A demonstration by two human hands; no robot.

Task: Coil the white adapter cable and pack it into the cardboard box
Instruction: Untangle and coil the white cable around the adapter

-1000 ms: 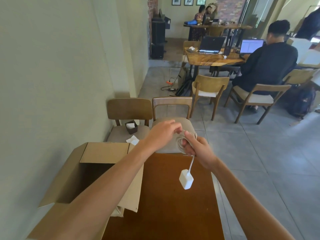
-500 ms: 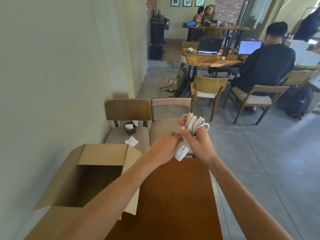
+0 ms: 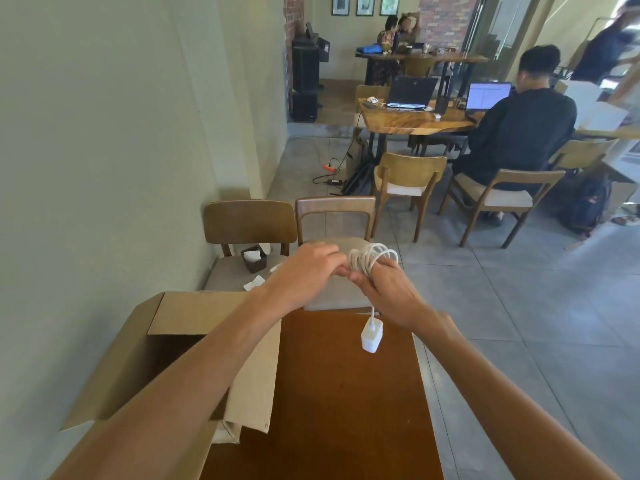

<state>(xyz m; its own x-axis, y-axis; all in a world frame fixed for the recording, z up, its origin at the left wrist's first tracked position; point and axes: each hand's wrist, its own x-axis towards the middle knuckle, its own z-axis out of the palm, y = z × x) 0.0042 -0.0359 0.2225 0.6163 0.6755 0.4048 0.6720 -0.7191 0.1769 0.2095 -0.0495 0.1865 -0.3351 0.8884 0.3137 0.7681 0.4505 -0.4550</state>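
Note:
The white adapter cable [image 3: 372, 258] is wound in loops around the fingers of my right hand [image 3: 388, 292], held above the far end of the table. Its white plug block [image 3: 372, 333] dangles on a short length of cable below that hand. My left hand [image 3: 308, 271] is closed next to the coil, pinching the cable where it meets my right fingers. The open cardboard box [image 3: 180, 313] stands at the left of the table under my left forearm, flaps up, its inside dark and mostly hidden.
The brown wooden table [image 3: 339, 410] runs toward me. Two chairs [image 3: 249, 223] stand at its far end, one bearing a small dark holder [image 3: 254, 258] and a white napkin. A wall is close on the left. A seated person [image 3: 519, 133] works at another table beyond.
The plug block, held up against my hands half a second ago, has dropped and hangs below my right hand. My left hand has risen to the coil.

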